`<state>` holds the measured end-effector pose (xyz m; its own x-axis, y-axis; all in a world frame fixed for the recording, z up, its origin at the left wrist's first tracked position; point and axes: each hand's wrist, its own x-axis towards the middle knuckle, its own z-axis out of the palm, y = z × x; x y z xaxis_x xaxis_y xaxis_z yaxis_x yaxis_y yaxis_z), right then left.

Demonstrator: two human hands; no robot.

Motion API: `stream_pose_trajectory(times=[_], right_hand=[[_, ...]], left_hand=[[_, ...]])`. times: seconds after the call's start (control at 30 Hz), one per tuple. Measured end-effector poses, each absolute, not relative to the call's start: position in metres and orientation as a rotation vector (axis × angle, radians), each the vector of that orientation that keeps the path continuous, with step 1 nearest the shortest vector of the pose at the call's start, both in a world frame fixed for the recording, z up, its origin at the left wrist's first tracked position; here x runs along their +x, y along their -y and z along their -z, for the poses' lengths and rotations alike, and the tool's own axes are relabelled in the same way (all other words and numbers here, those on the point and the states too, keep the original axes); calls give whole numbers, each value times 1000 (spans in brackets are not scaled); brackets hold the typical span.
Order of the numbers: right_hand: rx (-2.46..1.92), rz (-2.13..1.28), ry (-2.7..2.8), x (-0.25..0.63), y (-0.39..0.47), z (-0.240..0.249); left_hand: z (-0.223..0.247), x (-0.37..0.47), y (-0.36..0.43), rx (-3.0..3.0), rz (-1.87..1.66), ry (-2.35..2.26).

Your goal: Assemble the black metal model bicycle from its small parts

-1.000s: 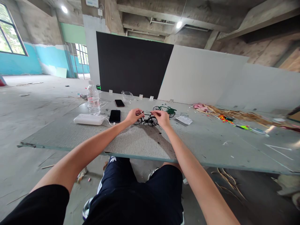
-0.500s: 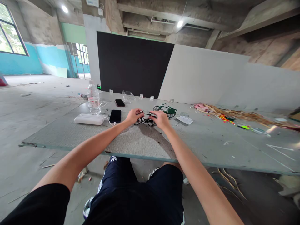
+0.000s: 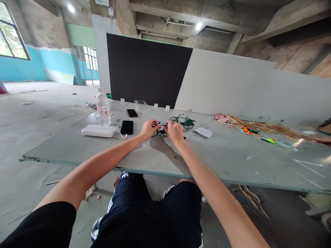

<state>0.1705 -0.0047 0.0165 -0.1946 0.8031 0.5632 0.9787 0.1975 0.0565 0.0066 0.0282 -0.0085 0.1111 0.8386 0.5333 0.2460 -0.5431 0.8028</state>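
- Head view: nearest us, our left hand (image 3: 150,128) has its fingers pinched on one end of the black model bicycle (image 3: 160,132), near its handlebar.
- Our right hand (image 3: 174,131) has its fingers closed on the other end, hiding most of that wheel; we can't make out the exact grip.
- The bicycle is low over the tabletop (image 3: 152,155); we can't tell whether its wheels touch.
- Left of our hands lies a black phone (image 3: 127,127), its cable running to a white device (image 3: 97,131).
- Beyond, our right hand partly blocks a green model bicycle (image 3: 190,122).
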Motion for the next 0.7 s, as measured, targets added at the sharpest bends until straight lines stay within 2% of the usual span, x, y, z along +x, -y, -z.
stream_pose_trajectory(times=[0.7], right_hand=[[-1638,456,2046,173,6,-22]], left_hand=[[8,4,-30,1868,-1458,-1063]])
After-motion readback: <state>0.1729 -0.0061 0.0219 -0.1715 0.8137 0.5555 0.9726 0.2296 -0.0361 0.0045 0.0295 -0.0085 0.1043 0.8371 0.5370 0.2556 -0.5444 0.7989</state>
